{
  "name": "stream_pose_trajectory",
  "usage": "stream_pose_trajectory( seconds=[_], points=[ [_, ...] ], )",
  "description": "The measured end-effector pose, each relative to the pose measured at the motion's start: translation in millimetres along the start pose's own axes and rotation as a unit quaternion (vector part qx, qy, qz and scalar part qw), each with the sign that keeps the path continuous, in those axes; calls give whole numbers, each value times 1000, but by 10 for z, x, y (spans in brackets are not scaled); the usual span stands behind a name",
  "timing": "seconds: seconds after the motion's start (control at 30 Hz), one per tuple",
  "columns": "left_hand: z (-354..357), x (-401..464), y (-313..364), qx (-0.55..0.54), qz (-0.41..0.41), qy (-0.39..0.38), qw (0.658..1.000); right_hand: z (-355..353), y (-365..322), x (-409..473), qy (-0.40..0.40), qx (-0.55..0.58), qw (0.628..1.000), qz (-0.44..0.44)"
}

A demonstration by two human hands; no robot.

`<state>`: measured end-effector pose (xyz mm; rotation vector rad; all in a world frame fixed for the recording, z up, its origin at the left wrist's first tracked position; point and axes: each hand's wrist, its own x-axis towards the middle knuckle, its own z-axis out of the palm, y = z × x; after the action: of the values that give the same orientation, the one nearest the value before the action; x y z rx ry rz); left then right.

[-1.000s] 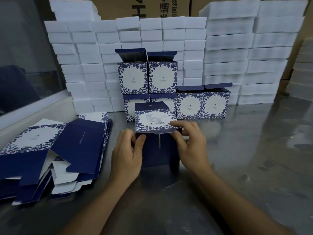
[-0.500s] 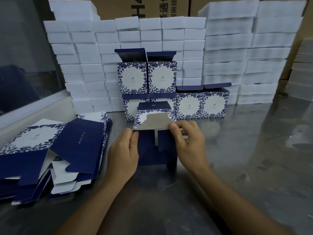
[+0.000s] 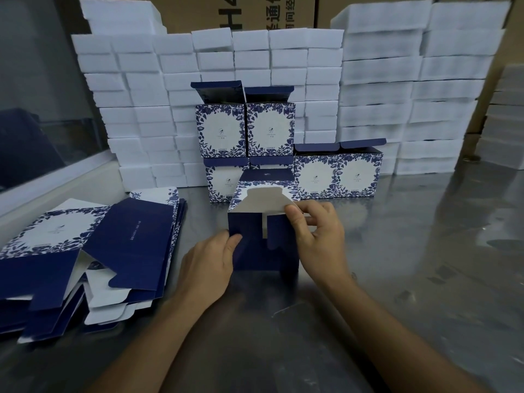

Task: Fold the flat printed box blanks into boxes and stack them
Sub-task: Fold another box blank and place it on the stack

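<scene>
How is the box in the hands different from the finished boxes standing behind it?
The box in the hands has its end flaps unclosed, with a white flap raised; the finished boxes stand squared up. It is gripped by the left hand and right hand, while they stand stacked and untouched. It shows a plain navy side, they show leaf-framed white fronts. Both share the blue-white print.

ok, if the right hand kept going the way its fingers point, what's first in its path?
The right hand points left; first is the half-folded navy printed box it pinches, probably its white flap.

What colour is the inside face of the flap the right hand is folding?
Plain white, unprinted, on the flap pinched by the right hand; its outer side carries blue leaf print. Head view.
</scene>
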<state>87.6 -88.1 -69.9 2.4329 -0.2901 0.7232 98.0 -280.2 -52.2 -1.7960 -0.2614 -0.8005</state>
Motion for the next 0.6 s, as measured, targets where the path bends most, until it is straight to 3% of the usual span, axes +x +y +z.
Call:
stream_pose_trajectory(
  seconds=[0.17,0.37,0.6],
  points=[
    [23,10,-42,28,3,-40,999,-15,6,12,5,3,1000,2],
    [39,27,-19,206,-3,-90,974,-40,2,22,2,3,1000,6],
    [57,33,-19,107,21,-92,990,-64,-2,65,10,10,1000,19]
  ],
)
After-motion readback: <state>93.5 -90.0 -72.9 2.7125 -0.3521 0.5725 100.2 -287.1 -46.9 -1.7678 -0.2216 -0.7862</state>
